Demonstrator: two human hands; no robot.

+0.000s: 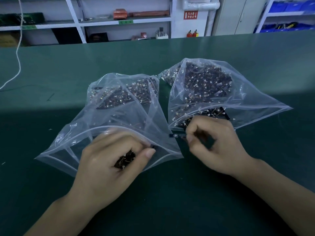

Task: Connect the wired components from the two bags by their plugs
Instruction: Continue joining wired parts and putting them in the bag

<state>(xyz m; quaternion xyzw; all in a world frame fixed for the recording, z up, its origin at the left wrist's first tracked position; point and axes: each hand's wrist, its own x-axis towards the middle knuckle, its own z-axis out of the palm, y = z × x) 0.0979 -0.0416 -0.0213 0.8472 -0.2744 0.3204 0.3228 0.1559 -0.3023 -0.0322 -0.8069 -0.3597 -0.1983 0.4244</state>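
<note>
Left hand (110,159) curls around a clump of wired components (125,160) at the left bag's (71,143) mouth. Right hand (214,143) pinches a black component (176,135) at its fingertips, beside the right bag (247,103).

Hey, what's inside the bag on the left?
The left bag holds a heap of dark wired components with white plugs. Pieces under the heap and behind the left hand are hidden.

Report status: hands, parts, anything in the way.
Left hand holds a bunch of wired parts at left bag mouth. Right hand pinches one dark part by right bag. Not yet plugged. Nothing between.
</note>
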